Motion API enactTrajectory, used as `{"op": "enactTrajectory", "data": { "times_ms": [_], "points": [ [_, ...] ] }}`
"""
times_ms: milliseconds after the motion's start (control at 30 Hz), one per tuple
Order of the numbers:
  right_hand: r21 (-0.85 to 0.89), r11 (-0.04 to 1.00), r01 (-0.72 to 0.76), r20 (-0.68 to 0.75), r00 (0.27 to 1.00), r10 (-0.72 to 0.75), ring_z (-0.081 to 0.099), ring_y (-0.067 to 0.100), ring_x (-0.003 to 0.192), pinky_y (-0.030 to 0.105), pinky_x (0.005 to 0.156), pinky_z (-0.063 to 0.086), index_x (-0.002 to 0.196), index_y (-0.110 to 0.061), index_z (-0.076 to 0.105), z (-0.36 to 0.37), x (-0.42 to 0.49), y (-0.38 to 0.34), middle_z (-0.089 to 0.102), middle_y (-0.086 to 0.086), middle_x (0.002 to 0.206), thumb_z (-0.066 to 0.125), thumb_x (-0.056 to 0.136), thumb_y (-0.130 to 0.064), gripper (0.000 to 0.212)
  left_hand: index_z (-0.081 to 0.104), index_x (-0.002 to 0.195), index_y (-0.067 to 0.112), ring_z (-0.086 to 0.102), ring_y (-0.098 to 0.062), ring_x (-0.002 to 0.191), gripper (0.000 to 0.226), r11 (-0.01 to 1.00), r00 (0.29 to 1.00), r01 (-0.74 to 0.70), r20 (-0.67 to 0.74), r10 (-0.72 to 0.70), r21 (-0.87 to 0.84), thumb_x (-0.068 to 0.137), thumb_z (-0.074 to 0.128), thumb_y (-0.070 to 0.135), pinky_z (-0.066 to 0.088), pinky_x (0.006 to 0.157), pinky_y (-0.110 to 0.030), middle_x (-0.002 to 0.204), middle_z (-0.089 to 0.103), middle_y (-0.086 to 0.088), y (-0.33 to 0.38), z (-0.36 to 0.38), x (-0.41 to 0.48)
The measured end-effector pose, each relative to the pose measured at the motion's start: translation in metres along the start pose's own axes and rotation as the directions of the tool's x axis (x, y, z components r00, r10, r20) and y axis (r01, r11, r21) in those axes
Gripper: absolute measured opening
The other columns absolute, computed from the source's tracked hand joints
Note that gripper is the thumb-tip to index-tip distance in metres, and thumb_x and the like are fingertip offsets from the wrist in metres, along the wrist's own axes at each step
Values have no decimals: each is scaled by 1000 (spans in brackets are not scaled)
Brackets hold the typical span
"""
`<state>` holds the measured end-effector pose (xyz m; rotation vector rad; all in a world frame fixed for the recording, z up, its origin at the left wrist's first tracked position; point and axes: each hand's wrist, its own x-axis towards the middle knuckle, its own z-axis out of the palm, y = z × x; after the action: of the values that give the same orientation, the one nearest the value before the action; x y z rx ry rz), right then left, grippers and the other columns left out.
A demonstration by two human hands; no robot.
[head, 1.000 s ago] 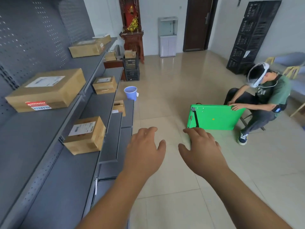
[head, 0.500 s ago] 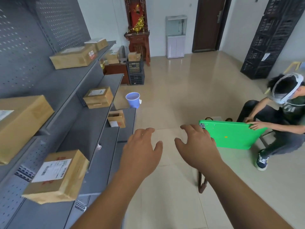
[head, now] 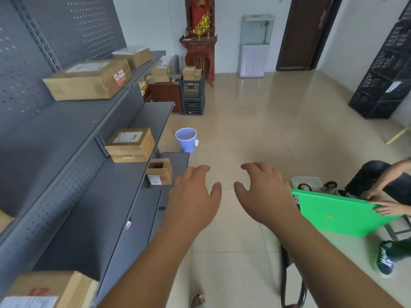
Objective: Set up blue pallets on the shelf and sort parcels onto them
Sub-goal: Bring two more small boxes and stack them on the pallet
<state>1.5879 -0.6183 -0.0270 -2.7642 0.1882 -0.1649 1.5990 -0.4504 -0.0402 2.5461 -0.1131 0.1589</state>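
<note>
You are holding your left hand (head: 193,196) and right hand (head: 265,196) out empty, fingers spread, above the floor. Parcels (head: 130,144) are sitting on the grey shelf (head: 66,121) at your left; blue pallets are showing nowhere.

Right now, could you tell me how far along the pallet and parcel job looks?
Barely begun. No blue pallets show on the grey shelf; cardboard parcels sit straight on it. The left hand and right hand are open and empty. Pallet setup and sorting remain.
</note>
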Motion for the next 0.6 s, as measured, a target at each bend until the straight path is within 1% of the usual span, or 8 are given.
{"op": "enactTrajectory", "data": {
  "times_ms": [133,300,467,600],
  "points": [
    [-10,999,-49,-8,999,49,45,27,133,43,105,37,143,-33,48,8,77,-22,48,-4,150,51,93,-48,53,48,145,29,46,-26,133,50,1000,999,-24,27,24,7,99,53,48,40,103,-41,146,50,1,-17,-6,88],
    [9,995,-101,-37,994,101,46,27,132,43,106,37,143,-31,49,20,159,-36,49,-4,148,52,93,-48,53,47,146,30,46,-27,134,51,998,997,-53,54,52,16,99,51,50,44,104,-46,147,49,2,-26,-2,184],
    [53,989,-138,-51,989,141,47,26,132,42,106,36,143,-30,49,31,241,-28,49,-5,148,53,93,-46,52,46,145,32,44,-26,135,50,997,993,-76,88,74,19,99,50,51,44,105,-47,147,48,5,-26,17,271],
    [86,986,-144,-55,987,149,47,25,132,43,107,36,143,-30,49,40,318,-10,49,-6,148,52,93,-46,52,48,144,31,47,-24,132,49,996,993,-92,73,93,-13,98,53,48,44,106,-49,146,48,5,-16,42,346]
  ]
}}
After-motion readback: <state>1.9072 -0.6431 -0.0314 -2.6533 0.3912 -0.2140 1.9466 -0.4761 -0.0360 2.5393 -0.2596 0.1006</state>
